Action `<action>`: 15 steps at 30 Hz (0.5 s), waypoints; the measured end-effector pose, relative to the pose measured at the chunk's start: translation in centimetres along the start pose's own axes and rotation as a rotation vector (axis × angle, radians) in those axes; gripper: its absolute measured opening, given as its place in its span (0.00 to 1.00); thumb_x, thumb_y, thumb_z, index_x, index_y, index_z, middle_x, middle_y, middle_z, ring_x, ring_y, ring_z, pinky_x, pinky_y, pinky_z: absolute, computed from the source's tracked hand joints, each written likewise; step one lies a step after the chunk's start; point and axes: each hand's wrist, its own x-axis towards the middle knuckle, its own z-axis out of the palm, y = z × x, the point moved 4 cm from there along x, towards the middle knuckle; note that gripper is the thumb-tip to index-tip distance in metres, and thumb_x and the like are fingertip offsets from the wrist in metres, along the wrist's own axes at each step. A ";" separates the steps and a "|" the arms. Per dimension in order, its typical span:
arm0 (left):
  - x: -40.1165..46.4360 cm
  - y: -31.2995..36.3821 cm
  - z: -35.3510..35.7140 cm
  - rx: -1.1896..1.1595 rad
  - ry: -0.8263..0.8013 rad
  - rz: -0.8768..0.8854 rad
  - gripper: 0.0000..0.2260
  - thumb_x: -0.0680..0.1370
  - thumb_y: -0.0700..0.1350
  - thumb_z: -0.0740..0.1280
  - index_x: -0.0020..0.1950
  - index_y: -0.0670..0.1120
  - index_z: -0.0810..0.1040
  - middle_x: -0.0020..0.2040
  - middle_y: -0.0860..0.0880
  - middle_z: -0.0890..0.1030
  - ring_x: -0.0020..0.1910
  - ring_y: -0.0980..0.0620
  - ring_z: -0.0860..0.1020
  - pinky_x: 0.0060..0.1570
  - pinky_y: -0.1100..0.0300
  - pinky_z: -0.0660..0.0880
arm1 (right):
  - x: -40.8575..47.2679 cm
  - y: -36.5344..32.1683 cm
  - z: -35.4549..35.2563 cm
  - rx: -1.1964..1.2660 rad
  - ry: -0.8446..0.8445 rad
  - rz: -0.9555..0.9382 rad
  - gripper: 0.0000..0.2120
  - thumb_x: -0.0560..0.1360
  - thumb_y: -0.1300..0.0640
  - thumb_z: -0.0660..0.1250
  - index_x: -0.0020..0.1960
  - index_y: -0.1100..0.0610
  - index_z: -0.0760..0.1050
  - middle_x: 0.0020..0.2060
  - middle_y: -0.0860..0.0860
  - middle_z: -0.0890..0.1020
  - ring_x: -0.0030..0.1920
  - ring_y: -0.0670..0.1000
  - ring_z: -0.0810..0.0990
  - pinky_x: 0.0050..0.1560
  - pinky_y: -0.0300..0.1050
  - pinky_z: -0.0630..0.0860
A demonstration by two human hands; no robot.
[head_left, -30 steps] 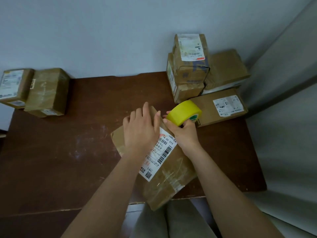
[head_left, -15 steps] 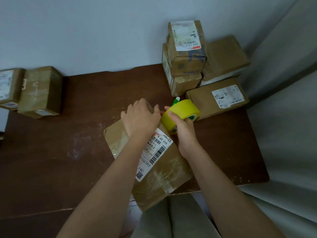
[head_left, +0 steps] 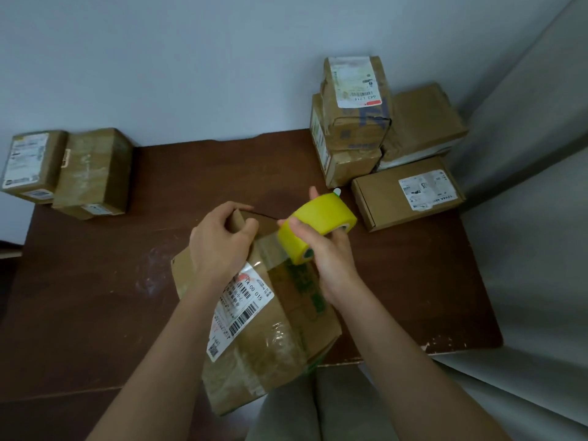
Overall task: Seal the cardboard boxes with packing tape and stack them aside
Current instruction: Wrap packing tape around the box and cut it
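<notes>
Now the right hand [head_left: 327, 249] is gripping the yellow tape roll [head_left: 318, 232] and has lifted it back off the box [head_left: 264, 316], drawing out a clear strip of tape [head_left: 270, 251] that was not showing a moment ago. The left hand [head_left: 219, 246] is clutching the box's far flap at 12 o'clock. Sealing is underway; the box is lying at the table's [head_left: 95, 281] 6 o'clock edge, stacked boxes [head_left: 353, 122] waiting at 1 o'clock.

Brown table [head_left: 95, 297] bearing cardboard boxes [head_left: 407, 194]
</notes>
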 end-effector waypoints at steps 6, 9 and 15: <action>-0.5 -1.1 -0.7 -0.090 0.015 0.010 0.10 0.69 0.56 0.63 0.48 0.64 0.80 0.40 0.64 0.81 0.43 0.60 0.79 0.55 0.45 0.77 | 0.7 2.1 -1.3 0.004 0.132 -0.055 0.41 0.64 0.44 0.78 0.72 0.31 0.66 0.62 0.54 0.81 0.60 0.52 0.82 0.67 0.57 0.74; -0.5 -1.7 -1.1 -0.174 0.025 0.016 0.10 0.69 0.53 0.65 0.47 0.62 0.81 0.40 0.61 0.82 0.43 0.58 0.80 0.48 0.46 0.79 | 0.9 3.0 -1.1 0.021 0.115 -0.016 0.37 0.67 0.41 0.75 0.73 0.30 0.64 0.65 0.56 0.79 0.60 0.52 0.82 0.66 0.57 0.75; -0.6 -2.2 -1.5 -0.248 0.024 0.013 0.10 0.70 0.50 0.66 0.47 0.60 0.83 0.40 0.59 0.82 0.43 0.55 0.81 0.46 0.46 0.80 | 1.6 3.2 -1.1 0.071 0.088 0.007 0.35 0.66 0.37 0.73 0.71 0.29 0.66 0.69 0.57 0.76 0.63 0.55 0.81 0.67 0.62 0.73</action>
